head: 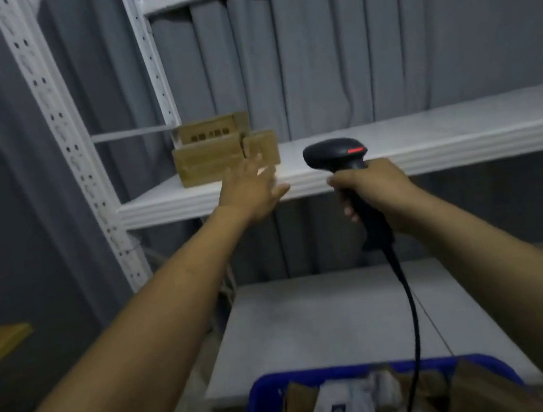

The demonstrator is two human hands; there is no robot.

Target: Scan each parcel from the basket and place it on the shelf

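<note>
shelved boxes (209,164): three cardboard parcels at left end of the mid shelf (426,137), centre-left of frame; two side by side, third on top, set further back. left grip (251,191): fingers straight and spread, holding nothing, at shelf front edge just in front of the boxes; motion blur, so contact w/ the right-hand box can't be confirmed. right grip (375,188): fingers wrapped round handle of black scanner (335,154), centre of frame, head level w/ shelf edge, red strip on top. cable (411,308) hangs from handle to bottom of frame. blue basket (263,390): bottom centre, in front of lower shelf board (330,319); holds brown and white parcels (351,402), count unclear. grey curtain (379,36) behind rack.
</note>
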